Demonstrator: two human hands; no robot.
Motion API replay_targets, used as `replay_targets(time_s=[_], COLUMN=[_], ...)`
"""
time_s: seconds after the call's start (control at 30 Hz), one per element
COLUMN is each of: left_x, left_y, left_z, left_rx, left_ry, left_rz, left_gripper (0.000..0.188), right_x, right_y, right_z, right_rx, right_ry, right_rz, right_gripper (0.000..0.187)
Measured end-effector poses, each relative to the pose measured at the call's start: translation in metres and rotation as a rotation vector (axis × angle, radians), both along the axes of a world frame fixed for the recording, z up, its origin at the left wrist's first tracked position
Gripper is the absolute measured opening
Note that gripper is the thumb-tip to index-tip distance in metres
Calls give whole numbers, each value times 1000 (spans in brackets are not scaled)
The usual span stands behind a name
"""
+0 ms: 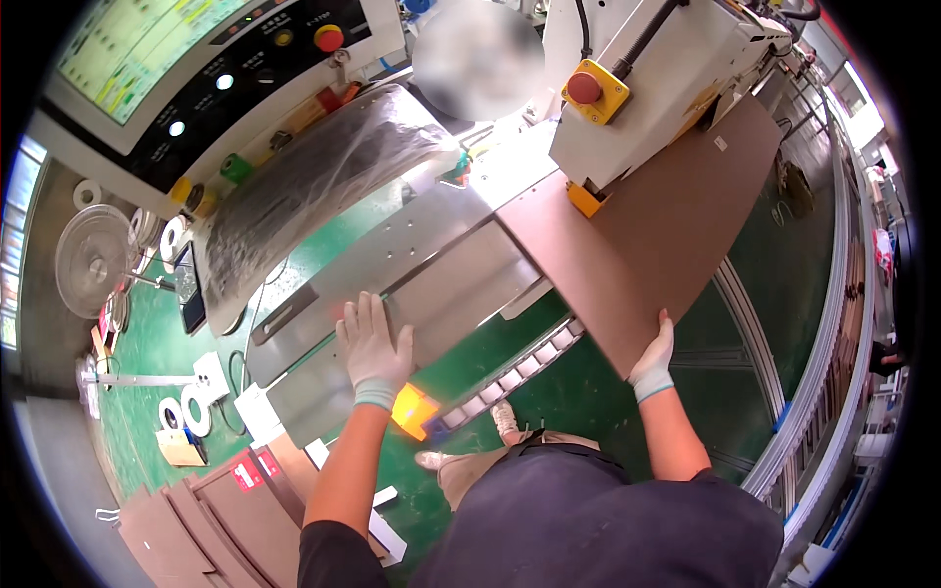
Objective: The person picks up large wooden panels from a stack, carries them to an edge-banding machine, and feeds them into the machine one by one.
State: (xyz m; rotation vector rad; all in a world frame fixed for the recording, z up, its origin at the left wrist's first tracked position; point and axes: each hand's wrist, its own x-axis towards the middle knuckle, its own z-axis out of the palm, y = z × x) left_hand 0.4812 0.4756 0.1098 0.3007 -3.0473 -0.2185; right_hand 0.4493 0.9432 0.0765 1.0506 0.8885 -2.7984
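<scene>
My left hand, in a white glove with bare fingertips, lies open with fingers spread over the grey metal machine table. Nothing is held in it. At the right, my right hand, gloved the same way, grips the near edge of a large flat brown panel by its corner. The panel's left part rests on the machine table, and its far part passes beside and under the white machine head. Most of my right fingers are hidden beneath the panel.
A red emergency stop button sits on the machine head. A control panel with a screen stands at the far left. Plastic film covers part of the machine. Brown panels lean at the lower left; a roller track runs before me.
</scene>
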Motion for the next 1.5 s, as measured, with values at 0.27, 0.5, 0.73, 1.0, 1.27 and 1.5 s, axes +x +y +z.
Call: replay_targets(time_s=[0.27,0.5,0.73,1.0,1.27,1.5], left_x=[7,150,401,695,792,839], left_y=[-17,1,-131,-295,-458,-555], left_z=[-24,9,-29,-91,-66,-69], left_rx=[7,282,455,679,1099,1594], left_ry=[263,104,319,1219,1431,1636], left_rz=[-12,-222,648,1597,1812,1521], left_gripper=[63,63,56,35,51,87], right_x=[-42,90,103,110,101,143], right_y=[41,-155,-307,-322,-317,-369], right_z=[-17,-18,18,0,-10,-21], right_rx=[26,681,1551,1952,2053,2432], right_ry=[16,316,1274,1029,857,518], right_rz=[-94,451,901,895,887,791], right_gripper=[42,22,19,18,22,24])
